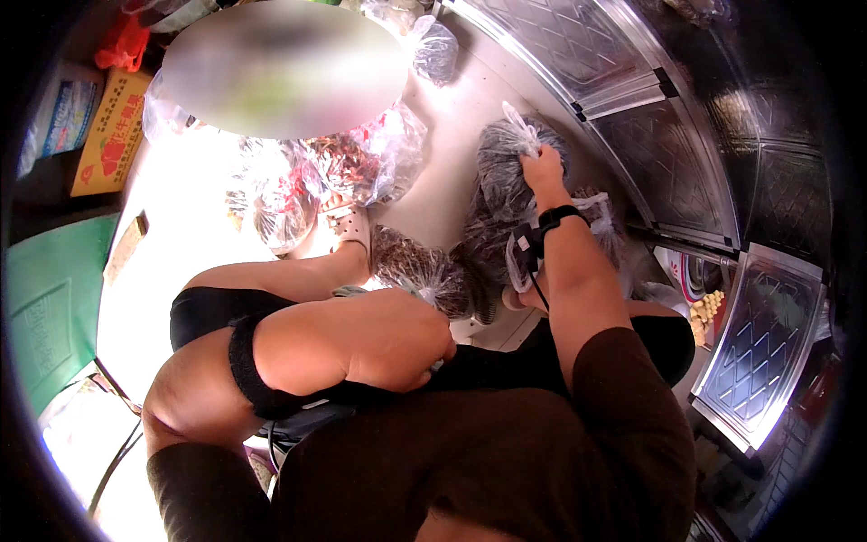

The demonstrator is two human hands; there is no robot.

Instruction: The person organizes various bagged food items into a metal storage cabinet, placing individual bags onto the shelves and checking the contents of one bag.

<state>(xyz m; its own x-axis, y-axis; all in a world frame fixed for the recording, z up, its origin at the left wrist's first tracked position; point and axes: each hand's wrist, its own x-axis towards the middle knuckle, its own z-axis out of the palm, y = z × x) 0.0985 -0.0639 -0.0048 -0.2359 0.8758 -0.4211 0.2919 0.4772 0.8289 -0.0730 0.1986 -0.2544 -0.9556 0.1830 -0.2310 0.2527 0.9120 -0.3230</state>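
Note:
My right hand (543, 168) is closed around the gathered top of a clear plastic bag (506, 167) packed with something dark. That bag rests against more dark-filled bags on the floor in front of me. My left hand (424, 348) is curled closed over my lap, and a small pale bit shows at its fingers; what it grips is mostly hidden. Just beyond it lies a clear plastic bag (420, 271) of brown, dried-looking pieces, between my feet. Farther off at the left stand a bag of pale and red bits (280, 194) and a bag of reddish-brown strips (348, 163).
Metal cabinet doors with a diamond pattern (673, 158) line the right side; one lower door (763, 334) juts toward me. A green plastic chair back (54, 307) and a yellow cardboard box (110, 135) stand at the left. Another filled bag (435, 50) sits farther ahead.

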